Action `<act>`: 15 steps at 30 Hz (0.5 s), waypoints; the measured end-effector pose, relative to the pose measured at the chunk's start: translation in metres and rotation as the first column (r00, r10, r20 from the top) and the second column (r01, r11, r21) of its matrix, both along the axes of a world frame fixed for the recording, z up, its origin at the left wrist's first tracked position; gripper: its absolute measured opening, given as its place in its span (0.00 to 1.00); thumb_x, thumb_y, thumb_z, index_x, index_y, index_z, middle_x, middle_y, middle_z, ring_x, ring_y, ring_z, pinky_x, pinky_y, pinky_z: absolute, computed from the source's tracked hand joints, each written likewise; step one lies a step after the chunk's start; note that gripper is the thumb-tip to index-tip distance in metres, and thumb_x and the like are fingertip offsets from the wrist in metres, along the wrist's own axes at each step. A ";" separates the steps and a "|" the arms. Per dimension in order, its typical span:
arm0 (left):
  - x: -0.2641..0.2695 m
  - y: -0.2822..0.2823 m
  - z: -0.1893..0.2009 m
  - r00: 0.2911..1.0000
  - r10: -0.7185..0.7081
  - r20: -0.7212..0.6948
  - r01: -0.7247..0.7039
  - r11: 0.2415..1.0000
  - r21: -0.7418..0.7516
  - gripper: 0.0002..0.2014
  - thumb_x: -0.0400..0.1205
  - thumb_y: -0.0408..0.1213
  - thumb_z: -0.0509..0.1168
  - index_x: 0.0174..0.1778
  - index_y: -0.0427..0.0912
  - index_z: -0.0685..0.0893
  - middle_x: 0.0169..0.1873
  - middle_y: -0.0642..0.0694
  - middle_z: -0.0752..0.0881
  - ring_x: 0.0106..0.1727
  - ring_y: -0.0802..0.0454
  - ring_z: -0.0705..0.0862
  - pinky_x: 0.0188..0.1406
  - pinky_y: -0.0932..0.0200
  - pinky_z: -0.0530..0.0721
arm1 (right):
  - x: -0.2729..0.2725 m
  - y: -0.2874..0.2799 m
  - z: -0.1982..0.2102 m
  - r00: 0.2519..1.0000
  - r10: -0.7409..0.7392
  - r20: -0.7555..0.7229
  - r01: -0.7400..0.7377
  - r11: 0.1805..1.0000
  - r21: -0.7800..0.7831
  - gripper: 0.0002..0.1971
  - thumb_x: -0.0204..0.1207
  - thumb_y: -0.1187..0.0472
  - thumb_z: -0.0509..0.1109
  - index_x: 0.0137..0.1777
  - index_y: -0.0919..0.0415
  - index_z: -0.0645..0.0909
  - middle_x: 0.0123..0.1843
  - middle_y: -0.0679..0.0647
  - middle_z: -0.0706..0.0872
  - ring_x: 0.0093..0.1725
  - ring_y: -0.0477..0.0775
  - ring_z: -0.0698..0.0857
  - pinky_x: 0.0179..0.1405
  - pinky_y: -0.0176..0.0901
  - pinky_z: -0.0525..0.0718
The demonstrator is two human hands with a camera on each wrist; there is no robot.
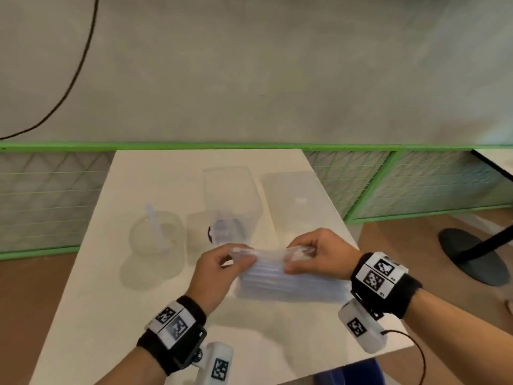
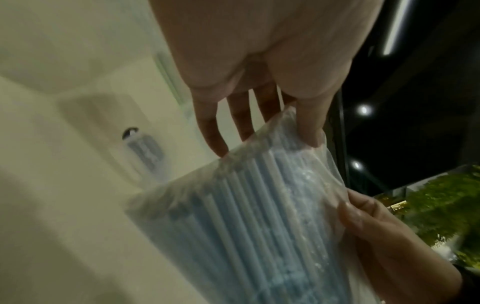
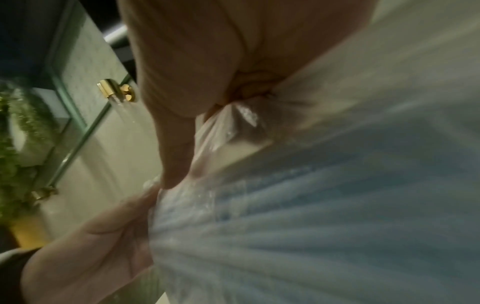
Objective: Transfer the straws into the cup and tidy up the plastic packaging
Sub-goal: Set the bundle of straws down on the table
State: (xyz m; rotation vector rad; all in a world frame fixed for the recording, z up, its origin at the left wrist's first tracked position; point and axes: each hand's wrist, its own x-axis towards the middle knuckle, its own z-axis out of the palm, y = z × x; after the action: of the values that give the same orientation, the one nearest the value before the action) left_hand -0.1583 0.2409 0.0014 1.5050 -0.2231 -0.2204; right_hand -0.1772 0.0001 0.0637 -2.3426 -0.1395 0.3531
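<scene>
A clear plastic package of pale blue straws point(image 1: 280, 276) is held just above the near half of the white table point(image 1: 111, 301). My left hand point(image 1: 236, 255) pinches its top edge on the left. My right hand point(image 1: 294, 259) pinches the same edge on the right, so the film is stretched between them. In the left wrist view the straws point(image 2: 259, 216) lie side by side inside the bag, under my left fingers point(image 2: 215, 133). The right wrist view shows crumpled film point(image 3: 233, 127) bunched under my right palm. A clear cup point(image 1: 144, 245) stands left of the hands with one pale straw point(image 1: 155, 226) in it.
A tall clear container point(image 1: 230, 187) stands behind the hands, with a blue and purple item point(image 1: 222, 229) at its foot. A flat clear plastic piece point(image 1: 294, 198) lies to its right. A green-framed fence point(image 1: 369, 184) runs behind the table. A black stand base point(image 1: 472, 257) sits on the floor at right.
</scene>
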 end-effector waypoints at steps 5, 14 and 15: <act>-0.019 0.051 -0.007 0.995 0.089 0.051 -0.094 0.991 0.097 0.05 0.72 0.26 0.77 0.36 0.41 0.92 0.36 0.47 0.91 0.40 0.57 0.87 0.43 0.69 0.81 | 0.009 0.045 -0.027 0.994 0.113 0.011 -0.114 0.993 0.043 0.07 0.65 0.52 0.85 0.41 0.47 0.91 0.36 0.41 0.90 0.37 0.35 0.86 0.40 0.28 0.79; -0.029 0.081 -0.092 0.971 0.224 0.085 -0.235 0.829 0.507 0.30 0.73 0.20 0.74 0.29 0.69 0.88 0.39 0.78 0.87 0.48 0.76 0.84 0.51 0.81 0.77 | 0.021 0.092 -0.132 0.951 0.301 -0.071 -0.310 0.928 -0.208 0.17 0.81 0.49 0.70 0.66 0.53 0.85 0.60 0.54 0.87 0.62 0.56 0.83 0.55 0.34 0.73; -0.029 0.077 -0.095 0.969 0.234 0.083 -0.242 0.818 0.521 0.29 0.74 0.20 0.74 0.29 0.69 0.88 0.39 0.79 0.86 0.49 0.78 0.84 0.52 0.82 0.77 | 0.021 0.091 -0.138 0.957 0.277 -0.083 -0.288 0.935 -0.204 0.18 0.80 0.47 0.70 0.66 0.53 0.85 0.62 0.53 0.87 0.63 0.54 0.83 0.54 0.32 0.72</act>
State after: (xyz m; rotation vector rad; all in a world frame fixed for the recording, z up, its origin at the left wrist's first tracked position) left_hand -0.1875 0.3183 -0.0936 2.0689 0.0260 -0.0668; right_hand -0.1565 0.0909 -0.0741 -2.5270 -0.4356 0.5979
